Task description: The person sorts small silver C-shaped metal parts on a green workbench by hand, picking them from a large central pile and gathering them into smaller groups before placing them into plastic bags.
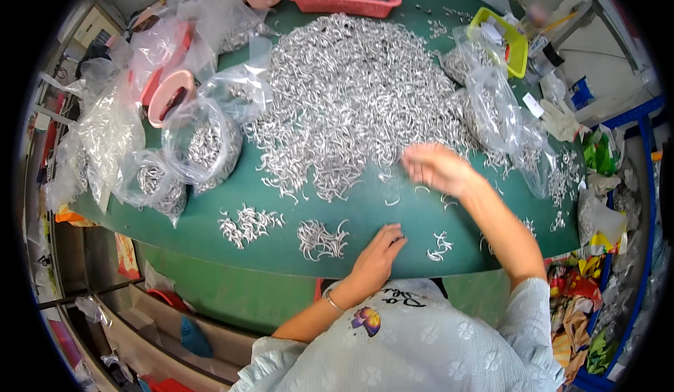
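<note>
A broad heap of small curved silvery metal pieces covers the middle of the green table. At its near right edge is my right hand, just above the loose pieces; its fingers point left and are blurred. My left hand rests by the near table edge, fingers bent and held together; what they hold, if anything, is hidden. Left of it lies a small pile of curved pieces, with another small pile further left. A few stray pieces lie to the right of my left hand.
Clear plastic bags of pieces stand at the left, beside a pink bowl. More filled bags line the right, near a yellow-green basket. A pink tray of metal parts sits at the far edge. A blue rack stands right.
</note>
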`<state>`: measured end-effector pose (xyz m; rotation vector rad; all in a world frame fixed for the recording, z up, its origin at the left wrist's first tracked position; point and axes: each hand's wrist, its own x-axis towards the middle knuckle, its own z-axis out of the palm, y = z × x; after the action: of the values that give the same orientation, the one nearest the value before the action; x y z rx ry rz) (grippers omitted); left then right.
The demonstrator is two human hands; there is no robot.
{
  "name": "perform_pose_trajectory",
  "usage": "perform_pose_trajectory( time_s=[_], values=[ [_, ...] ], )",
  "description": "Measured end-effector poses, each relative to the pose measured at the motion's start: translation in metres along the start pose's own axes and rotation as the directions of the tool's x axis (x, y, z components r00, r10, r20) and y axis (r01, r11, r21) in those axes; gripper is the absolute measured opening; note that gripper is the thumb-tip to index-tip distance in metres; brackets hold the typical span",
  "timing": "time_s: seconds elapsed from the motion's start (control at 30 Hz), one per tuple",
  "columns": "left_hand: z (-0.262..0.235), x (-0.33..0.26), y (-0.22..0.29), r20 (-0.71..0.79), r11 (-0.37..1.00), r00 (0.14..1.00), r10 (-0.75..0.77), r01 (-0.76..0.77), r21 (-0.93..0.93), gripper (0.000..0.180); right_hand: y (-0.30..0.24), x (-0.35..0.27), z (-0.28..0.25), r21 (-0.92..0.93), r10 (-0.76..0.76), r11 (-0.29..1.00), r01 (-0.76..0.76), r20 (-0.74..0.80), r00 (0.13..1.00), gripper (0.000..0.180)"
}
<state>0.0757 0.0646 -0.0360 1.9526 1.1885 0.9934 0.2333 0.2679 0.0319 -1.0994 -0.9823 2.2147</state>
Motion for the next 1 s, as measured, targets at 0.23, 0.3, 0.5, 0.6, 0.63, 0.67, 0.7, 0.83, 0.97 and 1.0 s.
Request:
perform_pose_trajectory(
  time_s=[0.23, 0.3, 0.5, 0.6, 0.63, 0.67, 0.7, 0.83, 0.97, 1.0],
  values=[
    [0.006, 0.005, -0.011, -0.003, 0.994, 0.994, 0.105, -0.105, 0.031, 0.037, -0.146, 0.115, 0.005, -0.283, -0.582, 0.796, 0.535, -0.116, 0.805, 0.032],
    [0.001, 0.0, -0.006, -0.002, 0.997, 0.998, 0.058, -0.057, 0.046, 0.038, -0.117, 0.116, 0.022, -0.503, -0.516, 0.754, 0.422, -0.057, 0.854, 0.033],
    [-0.012, -0.002, -0.002, 0.143, 0.976, 0.986, 0.089, -0.115, 0.182, 0.051, -0.018, 0.019, -0.009, -0.926, -0.56, 0.03, 0.375, 0.296, 0.774, 0.037],
    [-0.025, 0.001, 0.008, 0.231, 0.976, 0.97, 0.076, -0.12, 0.18, 0.057, 0.036, -0.018, -0.002, -0.969, -0.572, -0.231, 0.094, 0.213, 0.792, 0.051],
    [-0.028, 0.002, 0.011, 0.247, 0.982, 0.967, 0.058, -0.1, 0.159, 0.056, 0.052, -0.024, 0.001, -0.965, -0.543, -0.241, 0.105, 0.224, 0.809, 0.052],
    [-0.028, 0.001, 0.011, 0.24, 0.987, 0.969, 0.056, -0.089, 0.132, 0.055, 0.066, -0.028, 0.005, -0.973, -0.545, -0.124, 0.196, 0.232, 0.806, 0.048],
    [-0.028, 0.001, 0.011, 0.231, 0.991, 0.972, 0.05, -0.077, 0.11, 0.055, 0.076, -0.032, 0.007, -0.96, -0.57, -0.139, 0.242, 0.278, 0.774, 0.041],
    [-0.025, -0.002, 0.01, 0.14, 0.993, 0.989, 0.044, -0.058, 0.101, 0.045, 0.08, -0.047, -0.021, -0.925, -0.56, -0.094, 0.369, 0.355, 0.748, 0.018],
    [-0.02, -0.004, 0.009, 0.088, 0.997, 0.996, 0.017, -0.024, 0.079, 0.039, 0.077, -0.063, -0.042, -0.949, -0.766, 0.089, 0.304, 0.129, 0.629, 0.013],
    [-0.019, -0.004, 0.009, 0.078, 0.997, 0.997, 0.014, -0.02, 0.081, 0.039, 0.072, -0.065, -0.041, -0.967, -0.825, 0.076, 0.243, 0.076, 0.56, 0.014]
  ],
)
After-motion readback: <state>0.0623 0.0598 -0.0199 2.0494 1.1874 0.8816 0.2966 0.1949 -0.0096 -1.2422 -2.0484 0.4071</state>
